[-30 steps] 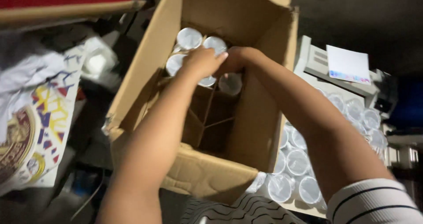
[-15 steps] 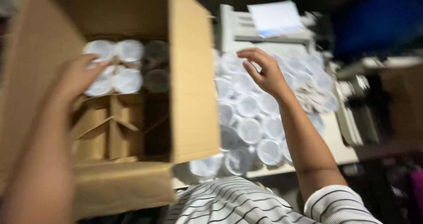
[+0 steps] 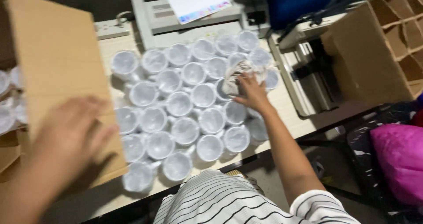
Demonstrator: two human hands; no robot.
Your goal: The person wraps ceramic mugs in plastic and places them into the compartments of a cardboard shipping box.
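Several white mugs [image 3: 185, 129] in clear plastic wrap stand packed together on a pale table [image 3: 286, 118]. My right hand [image 3: 252, 93] reaches to the far right of the group, and its fingers close around one mug in crinkled wrap [image 3: 235, 74]. Blurred and holding nothing, my left hand [image 3: 72, 133] hovers with fingers spread over the outer wall of a big cardboard box [image 3: 61, 74] at the left. More white mugs [image 3: 6, 105] show inside that box at the frame's left edge.
A grey machine [image 3: 176, 19] with a white sheet [image 3: 196, 1] on top stands behind the mugs. A second cardboard box with dividers [image 3: 383, 47] is at the right, and a pink bag [image 3: 398, 158] lies below it. My striped shirt [image 3: 220, 202] fills the bottom.
The view has swung right from the box to the table of mugs. My right hand left the box and reached a wrapped mug. My left hand came out of the box.
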